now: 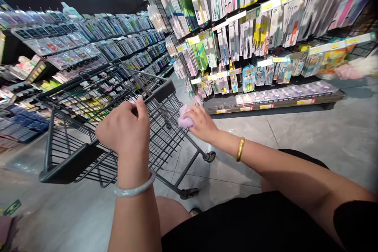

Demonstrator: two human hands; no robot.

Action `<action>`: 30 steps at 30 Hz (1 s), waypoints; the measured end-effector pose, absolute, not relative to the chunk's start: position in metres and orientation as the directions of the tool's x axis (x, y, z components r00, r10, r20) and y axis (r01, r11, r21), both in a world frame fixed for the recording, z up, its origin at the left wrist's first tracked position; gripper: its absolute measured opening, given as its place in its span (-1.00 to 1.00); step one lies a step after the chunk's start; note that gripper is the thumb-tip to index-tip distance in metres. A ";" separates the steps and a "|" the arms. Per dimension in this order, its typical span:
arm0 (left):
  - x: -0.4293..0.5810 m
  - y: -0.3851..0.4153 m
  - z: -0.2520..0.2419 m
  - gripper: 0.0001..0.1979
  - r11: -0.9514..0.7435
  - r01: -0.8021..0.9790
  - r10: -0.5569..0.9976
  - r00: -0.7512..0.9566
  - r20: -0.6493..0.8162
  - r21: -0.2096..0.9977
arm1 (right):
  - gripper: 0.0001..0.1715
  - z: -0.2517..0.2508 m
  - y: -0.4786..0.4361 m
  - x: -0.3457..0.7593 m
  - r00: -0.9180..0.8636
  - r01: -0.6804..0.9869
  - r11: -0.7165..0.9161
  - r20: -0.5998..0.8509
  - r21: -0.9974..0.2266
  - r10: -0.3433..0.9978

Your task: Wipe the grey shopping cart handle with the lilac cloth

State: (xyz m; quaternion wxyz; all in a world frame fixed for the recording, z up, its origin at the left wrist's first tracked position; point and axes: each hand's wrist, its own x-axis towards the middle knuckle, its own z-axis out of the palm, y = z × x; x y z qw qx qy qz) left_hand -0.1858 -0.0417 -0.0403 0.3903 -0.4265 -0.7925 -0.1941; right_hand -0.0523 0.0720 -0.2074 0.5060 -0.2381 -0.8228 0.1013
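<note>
My left hand [125, 124] is closed over the middle of the handle [163, 90] of a dark grey wire shopping cart [165, 136]. Its thumb sticks up, and the other fingers are hidden behind the hand. A pale bangle sits on that wrist. My right hand [201, 122] grips a bunched lilac cloth [185, 117], its fingers curled over it. The cloth is by the cart's right side; whether it touches the wires I cannot tell. A gold bangle circles the right wrist.
Ahead and right stands a rack [265, 106] hung with packaged toothbrushes, with small packs on its low bottom shelf. Long stocked shelves [118, 37] run along the left behind the cart. Cart wheels [209, 156] rest on the grey tiled floor [230, 173], close to my legs.
</note>
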 end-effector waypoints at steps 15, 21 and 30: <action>-0.170 -0.015 -0.054 -0.40 0.317 0.945 0.631 -0.148 0.761 -0.079 | -0.55 -0.195 0.085 -0.069 -0.182 0.073 0.769 0.749 -0.636 0.637; -0.173 -0.009 -0.057 -0.42 0.338 0.941 0.529 -0.218 0.820 0.032 | -0.55 -0.162 0.077 -0.072 -0.136 -0.053 0.801 0.799 -0.597 0.586; -0.186 -0.046 -0.057 -0.52 0.447 0.894 0.471 -0.205 0.858 -0.032 | -0.67 -0.157 0.072 -0.078 -0.166 -0.085 0.664 0.668 -0.743 0.725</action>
